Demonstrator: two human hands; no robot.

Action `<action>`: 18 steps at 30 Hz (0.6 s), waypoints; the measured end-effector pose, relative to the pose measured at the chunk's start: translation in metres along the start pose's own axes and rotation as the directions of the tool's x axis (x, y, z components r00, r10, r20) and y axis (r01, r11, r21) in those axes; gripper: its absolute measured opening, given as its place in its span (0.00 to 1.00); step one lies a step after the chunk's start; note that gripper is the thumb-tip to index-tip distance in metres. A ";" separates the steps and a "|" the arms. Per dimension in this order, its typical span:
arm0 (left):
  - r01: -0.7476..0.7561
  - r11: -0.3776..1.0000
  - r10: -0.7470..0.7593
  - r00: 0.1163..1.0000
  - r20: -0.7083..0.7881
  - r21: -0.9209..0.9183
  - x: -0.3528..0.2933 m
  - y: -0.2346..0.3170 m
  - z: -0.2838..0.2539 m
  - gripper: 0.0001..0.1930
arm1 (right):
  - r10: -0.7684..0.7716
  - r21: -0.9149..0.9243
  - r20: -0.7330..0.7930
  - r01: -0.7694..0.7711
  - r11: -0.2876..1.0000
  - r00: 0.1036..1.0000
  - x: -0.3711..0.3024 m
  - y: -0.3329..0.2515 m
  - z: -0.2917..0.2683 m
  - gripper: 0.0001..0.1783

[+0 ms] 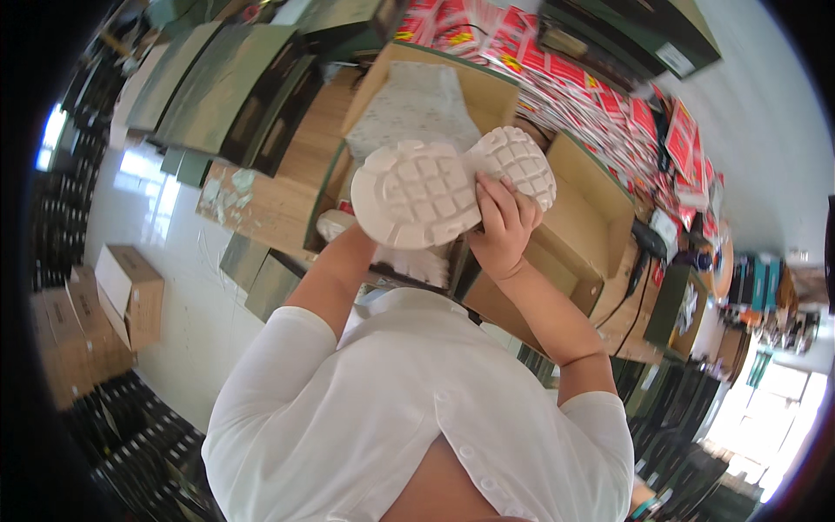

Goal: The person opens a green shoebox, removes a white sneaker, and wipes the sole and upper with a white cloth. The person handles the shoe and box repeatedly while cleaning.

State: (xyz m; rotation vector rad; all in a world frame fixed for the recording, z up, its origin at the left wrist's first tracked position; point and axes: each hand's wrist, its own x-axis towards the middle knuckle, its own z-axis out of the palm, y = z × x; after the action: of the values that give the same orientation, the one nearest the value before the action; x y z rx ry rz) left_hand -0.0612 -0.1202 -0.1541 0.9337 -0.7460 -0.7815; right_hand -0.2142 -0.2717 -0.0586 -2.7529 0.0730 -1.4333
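A shoe (417,193) is held up in front of me, its cream, deeply treaded sole facing me. The broad front end points left and the heel end right. My right hand (504,222) grips it around the middle, fingers lying across the sole. My left forearm (335,274) reaches up to the front part of the shoe, which hides the hand and its fingers. Behind the shoe stands an open shoe box (496,97) with pale wrapping paper (413,97). Another whitish shoe part (334,224) shows low in that box, partly covered.
A second open box (578,204) stands to the right on the wooden table (300,143). Red printed packets (574,91) are heaped along the back. Dark green shoe boxes (226,96) are stacked at left. A black corded tool (646,239) lies at right. Cardboard cartons (130,296) sit on the floor.
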 end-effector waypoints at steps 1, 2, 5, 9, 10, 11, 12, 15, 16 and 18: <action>0.013 0.994 -0.016 0.999 -0.034 -0.105 -0.009 0.026 0.011 0.24 | -0.058 0.043 -0.020 0.058 0.997 0.998 0.004 -0.009 0.008 0.27; 0.026 0.978 -0.039 0.998 -0.059 -0.209 -0.015 0.050 0.023 0.24 | -0.052 0.101 -0.031 0.055 0.993 0.998 0.010 -0.016 0.013 0.27; -0.036 0.975 0.066 0.989 -0.129 0.221 -0.034 0.081 0.032 0.24 | -0.036 0.201 -0.048 0.045 0.979 0.998 0.026 -0.034 0.022 0.28; -0.130 0.980 0.101 0.978 -0.184 -0.153 -0.040 0.085 0.022 0.23 | -0.146 0.190 0.004 0.142 0.971 0.989 0.041 -0.045 0.028 0.30; -0.164 0.890 0.093 0.979 -0.183 -0.426 -0.039 0.080 0.015 0.23 | -0.126 0.199 0.048 0.115 0.973 0.991 0.042 -0.049 0.030 0.31; -0.285 0.924 0.345 0.910 -0.230 0.257 -0.035 0.077 0.006 0.23 | -0.107 0.205 0.092 0.086 0.975 0.990 0.044 -0.053 0.032 0.32; -0.251 0.521 0.555 0.826 -0.100 0.816 -0.027 0.079 0.000 0.24 | -0.086 0.204 0.139 0.056 0.977 0.987 0.045 -0.056 0.034 0.33; 0.195 -0.175 0.185 0.969 -0.163 0.965 -0.013 0.094 -0.001 0.23 | 0.061 0.159 0.377 -0.129 0.979 0.924 0.048 -0.071 0.038 0.36; 0.290 -0.273 -0.060 0.947 -0.317 0.917 -0.009 0.107 0.003 0.23 | 0.079 0.143 0.396 -0.146 0.979 0.915 0.047 -0.073 0.041 0.36; 0.322 -0.107 -0.068 0.942 -0.330 0.941 -0.009 0.087 -0.006 0.22 | 0.117 0.108 0.435 -0.180 0.978 0.893 0.037 -0.071 0.050 0.35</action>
State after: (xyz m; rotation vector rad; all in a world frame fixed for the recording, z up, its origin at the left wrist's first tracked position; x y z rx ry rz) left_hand -0.0389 -0.0778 -0.0811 2.6101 -1.0232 -0.1760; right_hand -0.1505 -0.2021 -0.0528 -2.7940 0.1547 -0.7419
